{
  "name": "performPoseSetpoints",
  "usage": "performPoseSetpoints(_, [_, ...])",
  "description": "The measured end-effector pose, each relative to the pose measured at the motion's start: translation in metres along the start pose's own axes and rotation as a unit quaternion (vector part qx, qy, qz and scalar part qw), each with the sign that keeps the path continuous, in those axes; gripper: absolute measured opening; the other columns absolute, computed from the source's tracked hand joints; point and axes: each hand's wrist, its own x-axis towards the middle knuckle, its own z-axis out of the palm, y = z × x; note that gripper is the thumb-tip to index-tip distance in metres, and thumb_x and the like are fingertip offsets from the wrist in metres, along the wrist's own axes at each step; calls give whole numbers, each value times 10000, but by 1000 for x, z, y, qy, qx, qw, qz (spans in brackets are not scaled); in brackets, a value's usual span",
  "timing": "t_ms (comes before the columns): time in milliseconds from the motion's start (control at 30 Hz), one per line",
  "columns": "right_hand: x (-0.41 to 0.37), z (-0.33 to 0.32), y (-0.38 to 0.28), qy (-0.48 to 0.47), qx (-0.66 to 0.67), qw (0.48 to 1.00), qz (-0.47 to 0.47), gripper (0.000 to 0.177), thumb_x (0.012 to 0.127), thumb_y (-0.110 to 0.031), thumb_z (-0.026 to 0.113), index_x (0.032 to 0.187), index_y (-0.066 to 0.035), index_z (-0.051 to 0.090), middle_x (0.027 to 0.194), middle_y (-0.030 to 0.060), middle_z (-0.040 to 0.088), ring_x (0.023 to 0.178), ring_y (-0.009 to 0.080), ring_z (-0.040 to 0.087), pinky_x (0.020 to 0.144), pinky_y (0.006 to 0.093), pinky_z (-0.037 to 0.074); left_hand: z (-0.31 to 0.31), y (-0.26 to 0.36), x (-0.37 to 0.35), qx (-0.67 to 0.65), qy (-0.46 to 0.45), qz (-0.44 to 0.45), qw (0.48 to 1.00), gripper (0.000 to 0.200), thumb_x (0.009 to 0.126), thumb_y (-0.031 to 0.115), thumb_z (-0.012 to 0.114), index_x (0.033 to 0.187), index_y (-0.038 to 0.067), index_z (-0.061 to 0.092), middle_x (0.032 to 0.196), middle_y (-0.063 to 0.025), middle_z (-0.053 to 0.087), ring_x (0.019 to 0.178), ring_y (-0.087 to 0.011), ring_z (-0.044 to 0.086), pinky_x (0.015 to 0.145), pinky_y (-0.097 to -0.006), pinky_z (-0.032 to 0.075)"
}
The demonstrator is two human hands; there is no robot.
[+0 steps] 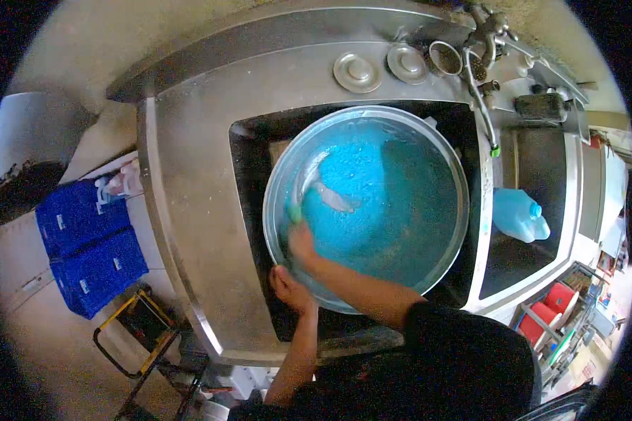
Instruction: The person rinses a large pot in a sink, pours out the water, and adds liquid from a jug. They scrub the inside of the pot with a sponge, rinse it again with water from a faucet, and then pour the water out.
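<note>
A big round metal basin (458,231) sits in the sink well, with bright blue liquid (361,165) in its bottom. At the basin's near-left rim, my left hand (291,289) is closed around the edge. My right hand (302,242) reaches inside along the left wall, blurred by motion, its fingers closed on a green scouring pad (295,212) pressed near the wall. A pale patch of foam (335,199) shows on the blue surface just beyond that hand.
Two metal lids (358,72) and a metal cup (445,57) stand behind the basin. A faucet (479,98) hangs at the right. In the neighbouring sink lies a blue plastic jug (518,214). Blue crates (95,245) and a yellow-framed cart (137,326) are at the left.
</note>
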Motion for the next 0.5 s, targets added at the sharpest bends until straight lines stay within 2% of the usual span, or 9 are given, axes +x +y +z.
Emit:
performPoseSetpoints(33, [42, 43, -21, 141, 32, 986, -79, 408, 938, -206, 502, 1296, -8, 506, 1328, 203, 485, 1253, 382, 415, 1108, 447, 217, 1, -3, 0, -46, 0, -23, 999, 404, 1013, 260, 412, 948, -106, 571, 963, -205, 569, 918, -326, 507, 855, -426, 395])
performPoseSetpoints(67, [82, 62, -42, 181, 84, 977, -76, 407, 936, -204, 502, 1292, -8, 508, 1325, 203, 487, 1250, 381, 419, 1105, 447, 224, 1, -6, -1, -61, -2, -31, 998, 397, 1011, 255, 415, 953, -105, 571, 974, -202, 567, 926, -323, 506, 860, -423, 393])
performPoseSetpoints(167, [198, 42, -101, 183, 258, 948, 18, 401, 928, -199, 503, 1281, -8, 514, 1315, 202, 493, 1239, 376, 430, 1094, 447, 244, 1, 19, -2, -62, -8, -42, 997, 380, 1008, 246, 419, 959, -100, 569, 992, -196, 560, 939, -314, 505, 871, -415, 391])
performPoseSetpoints(233, [200, 40, -109, 178, 263, 948, 16, 398, 923, -196, 504, 1273, -8, 518, 1309, 201, 497, 1231, 372, 438, 1087, 447, 257, -2, 27, -1, -21, 0, -21, 1000, 377, 1007, 252, 417, 944, -89, 568, 975, -188, 555, 926, -305, 505, 863, -411, 395])
performPoseSetpoints(300, [131, 55, -89, 181, 172, 967, -50, 395, 917, -192, 505, 1266, -8, 522, 1302, 200, 500, 1224, 369, 445, 1079, 447, 271, 3, 13, 0, 5, 21, 7, 1000, 376, 1006, 259, 414, 922, -74, 566, 947, -176, 550, 906, -293, 504, 847, -405, 401])
performPoseSetpoints(367, [91, 60, -79, 178, 123, 971, -101, 391, 912, -189, 506, 1258, -8, 526, 1296, 199, 504, 1217, 365, 453, 1072, 448, 284, 2, 15, 1, 10, -7, -16, 1000, 373, 1006, 262, 412, 909, -62, 568, 936, -168, 546, 894, -288, 505, 839, -401, 406])
performPoseSetpoints(400, [103, 57, -82, 183, 119, 970, -109, 390, 909, -187, 506, 1254, -8, 528, 1293, 199, 506, 1213, 364, 457, 1068, 448, 291, 0, 16, -1, 15, -21, -29, 999, 372, 1006, 264, 410, 903, -57, 569, 930, -164, 544, 888, -285, 505, 835, -399, 409])
performPoseSetpoints(433, [131, 48, -88, 190, 128, 969, -96, 388, 907, -186, 507, 1250, -7, 530, 1290, 199, 508, 1209, 362, 461, 1065, 448, 298, 1, 27, -3, -103, -24, -61, 993, 374, 1009, 262, 405, 907, -56, 572, 935, -158, 547, 881, -280, 508, 826, -393, 411])
performPoseSetpoints(500, [203, 27, -108, 190, 187, 963, -46, 385, 901, -182, 507, 1243, -7, 534, 1283, 198, 512, 1202, 358, 468, 1058, 448, 311, 4, 18, -3, -101, -12, -52, 993, 376, 1009, 265, 405, 910, -57, 571, 942, -158, 549, 883, -276, 510, 823, -395, 410])
